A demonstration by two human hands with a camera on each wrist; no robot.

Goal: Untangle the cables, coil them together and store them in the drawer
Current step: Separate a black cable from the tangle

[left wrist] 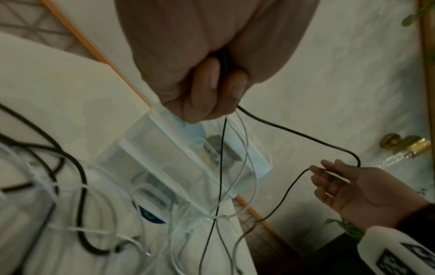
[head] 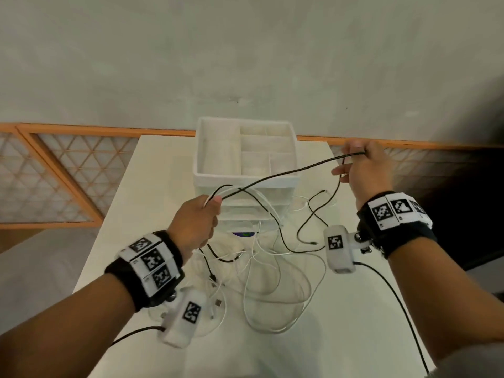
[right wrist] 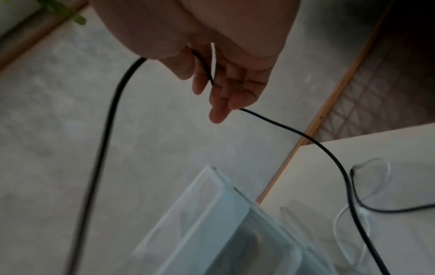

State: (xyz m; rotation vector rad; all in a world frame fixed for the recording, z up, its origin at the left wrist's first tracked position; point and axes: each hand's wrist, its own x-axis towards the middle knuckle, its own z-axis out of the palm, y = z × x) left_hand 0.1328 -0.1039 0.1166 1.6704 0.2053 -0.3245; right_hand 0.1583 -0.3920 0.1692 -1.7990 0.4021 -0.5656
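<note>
In the head view, the left hand grips the black cable together with white cables, above the table; the right hand pinches the black cable at the far right.

In the left wrist view, loops cross near the drawer unit; pulling may tighten a knot.

In the right wrist view, the cable lies loosely across the fingers and may slip.

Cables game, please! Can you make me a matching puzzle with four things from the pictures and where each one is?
Things:
1. black cable
2. white cables
3. drawer box
4. left hand

Places or states:
A. stands at the back of the table
B. stretched in the air between both hands
C. lying in a loose pile on the table
D. grips black and white cable together

Pairs: 1-B, 2-C, 3-A, 4-D. The right hand holds the black cable's other end.
</note>
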